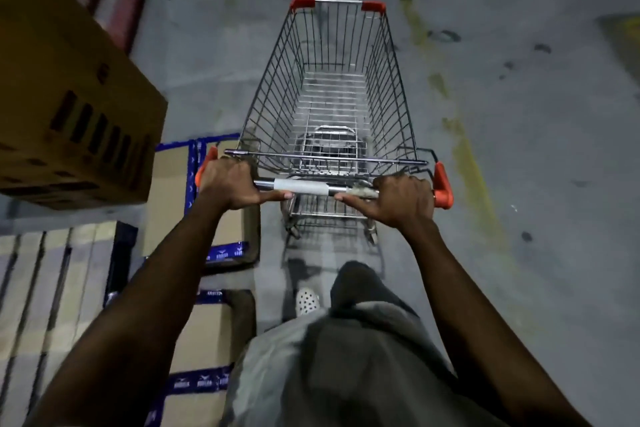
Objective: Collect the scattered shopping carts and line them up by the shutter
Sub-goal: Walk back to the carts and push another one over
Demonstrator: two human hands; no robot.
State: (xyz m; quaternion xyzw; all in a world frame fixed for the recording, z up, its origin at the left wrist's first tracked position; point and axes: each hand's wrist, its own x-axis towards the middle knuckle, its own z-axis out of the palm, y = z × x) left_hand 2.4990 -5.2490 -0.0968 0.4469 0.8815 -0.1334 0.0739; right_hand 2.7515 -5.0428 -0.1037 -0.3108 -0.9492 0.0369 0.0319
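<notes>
A wire shopping cart point(332, 87) with orange corner caps stands on the grey concrete floor straight in front of me, its basket holding nothing. My left hand point(230, 184) grips the left end of the cart's handle bar point(301, 186), next to the orange end cap. My right hand point(398, 199) grips the right end of the same bar, thumb pointing inward. No shutter and no other carts are in view.
A large brown cardboard box point(69, 107) juts in at upper left, close to the cart's left side. Flat cartons with blue tape point(207, 218) lie on the floor at left. Two dark red posts point(126, 7) stand behind. A faded yellow line point(460, 135) runs along the right.
</notes>
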